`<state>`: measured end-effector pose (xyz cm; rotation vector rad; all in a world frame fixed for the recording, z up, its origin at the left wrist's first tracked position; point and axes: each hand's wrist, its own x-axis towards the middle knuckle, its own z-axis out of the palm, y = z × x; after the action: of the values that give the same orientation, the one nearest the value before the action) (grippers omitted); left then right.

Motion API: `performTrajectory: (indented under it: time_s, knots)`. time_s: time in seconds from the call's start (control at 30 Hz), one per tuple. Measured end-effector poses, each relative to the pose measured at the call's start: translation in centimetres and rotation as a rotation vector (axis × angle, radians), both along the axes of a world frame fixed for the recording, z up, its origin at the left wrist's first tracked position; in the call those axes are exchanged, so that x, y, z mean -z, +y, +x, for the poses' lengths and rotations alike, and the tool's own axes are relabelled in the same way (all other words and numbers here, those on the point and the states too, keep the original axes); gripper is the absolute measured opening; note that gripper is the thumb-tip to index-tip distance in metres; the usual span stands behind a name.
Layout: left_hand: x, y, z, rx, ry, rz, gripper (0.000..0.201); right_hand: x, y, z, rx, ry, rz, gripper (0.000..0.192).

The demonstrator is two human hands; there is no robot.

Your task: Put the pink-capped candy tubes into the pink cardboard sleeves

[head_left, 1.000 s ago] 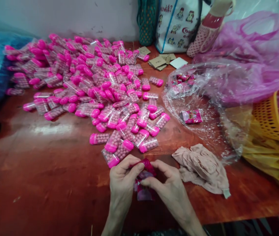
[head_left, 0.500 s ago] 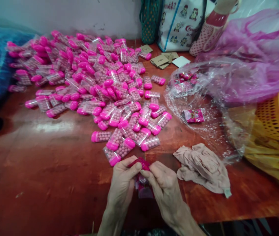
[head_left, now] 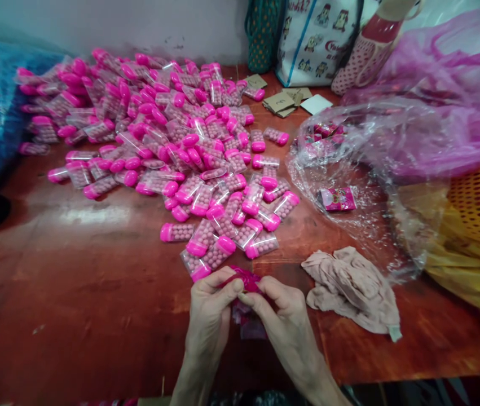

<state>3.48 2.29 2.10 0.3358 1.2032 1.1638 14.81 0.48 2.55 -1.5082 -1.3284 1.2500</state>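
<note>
- The left hand and right hand meet at the near table edge, fingertips of both pinching one pink packet between them.
- Just beside the right hand lies a crumpled beige cloth.
- Beyond spreads a large heap of pink-capped capsules, seemingly bagged already.
- Farther right, a clear plastic bag holds only a few loose packets.

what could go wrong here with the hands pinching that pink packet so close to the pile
1. Both the left hand and the right hand pinch only the top of the pink packet, so it could slip or tear.
2. The pile of pink-capped candy tubes ends just beyond the fingers; a nudge might scatter the nearest ones.
3. The crumpled cloth lies beside the right hand and could snag.
</note>
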Motion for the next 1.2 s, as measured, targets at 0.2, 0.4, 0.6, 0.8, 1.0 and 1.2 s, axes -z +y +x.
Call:
performTrajectory:
  time_s: [0.2,0.4,0.6,0.8,1.0,1.2]
  knots:
    - [0.0,-0.4,0.3,-0.012,-0.032,-0.049,0.011,-0.3,-0.2,0.3,-0.083,-0.057,0.127,0.027]
    - [-0.5,-0.8,0.5,-0.019,-0.063,-0.099,0.014,-1.3,-0.6,0.1,-0.159,0.046,0.102,0.029]
    - [-1.0,-0.4,-0.1,0.019,-0.024,-0.078,0.015,-1.2,-0.9,0.9,-0.065,0.178,-0.081,0.024]
    - [-1.0,-0.4,-0.6,0.030,0.028,0.015,0.006,-0.6,-0.4,0.6,0.163,0.155,-0.092,0.015]
    - [-0.6,-0.5,-0.5,0.002,0.100,0.027,0.006,-0.4,-0.4,0.1,0.099,0.049,0.032,0.022]
    - [-0.6,-0.6,-0.2,-0.076,0.032,-0.005,0.012,-0.5,-0.4,0.1,0.024,-0.036,0.156,0.034]
